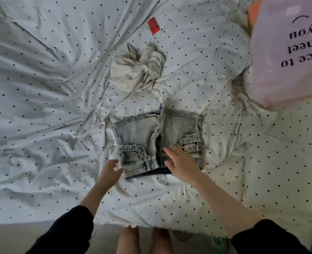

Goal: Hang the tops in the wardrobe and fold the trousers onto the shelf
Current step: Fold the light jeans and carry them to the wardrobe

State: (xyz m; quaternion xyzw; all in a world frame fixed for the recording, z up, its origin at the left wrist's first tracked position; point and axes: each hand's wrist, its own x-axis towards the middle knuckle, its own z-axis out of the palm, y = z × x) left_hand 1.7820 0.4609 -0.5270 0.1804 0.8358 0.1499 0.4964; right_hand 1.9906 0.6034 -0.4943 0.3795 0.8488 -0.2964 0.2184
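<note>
A pair of pale, acid-washed grey-blue denim shorts (157,142) lies flat on the bed, on a rumpled white sheet with small dark dots (41,107), near the bed's front edge. The shorts face up with the waistband toward the person; the fly stands open, and a darker blue inner lining shows along the waistband. Frayed, distressed trim runs across both front pockets, and the leg hems are raw-edged. The left hand (109,171) sits at the waistband's left corner, fingers loosely curved and spread, gripping nothing visible; whether it touches the denim cannot be determined. The right hand (180,162) lies over the right front panel with fingers straight and spread, palm down. Both forearms emerge from black sleeves (265,237). Beyond the shorts, apart from them, lies a crumpled beige fabric garment (137,70). Farther back rests a small red rectangular tag (153,25). A pale pink pillow with black lettering (289,52) occupies the right rear corner.
</note>
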